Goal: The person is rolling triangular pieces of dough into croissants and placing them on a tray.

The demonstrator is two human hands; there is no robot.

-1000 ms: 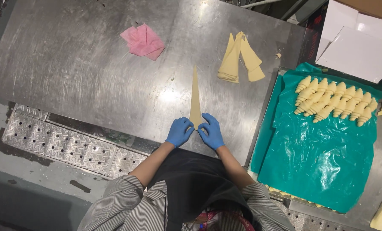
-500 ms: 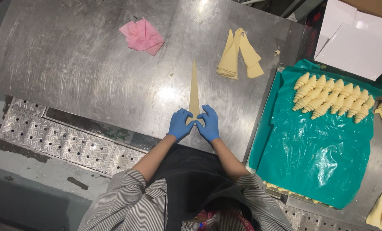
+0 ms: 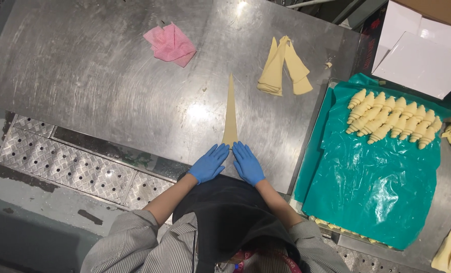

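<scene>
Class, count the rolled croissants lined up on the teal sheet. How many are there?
About 10, though overlap may hide some: the rolled croissants lie in one slanted row along the top of the teal sheet, right of the gloved hands.

Dough triangle (image 3: 230,114) flat on the desk (image 3: 99,86), wide end just beyond both hands. Cloth (image 3: 170,44) farther back, to the left. Stack of dough pieces (image 3: 283,66) behind, to the right. Tray (image 3: 372,202) right of the desk, rolled pastries (image 3: 393,120) along its far end.
</scene>
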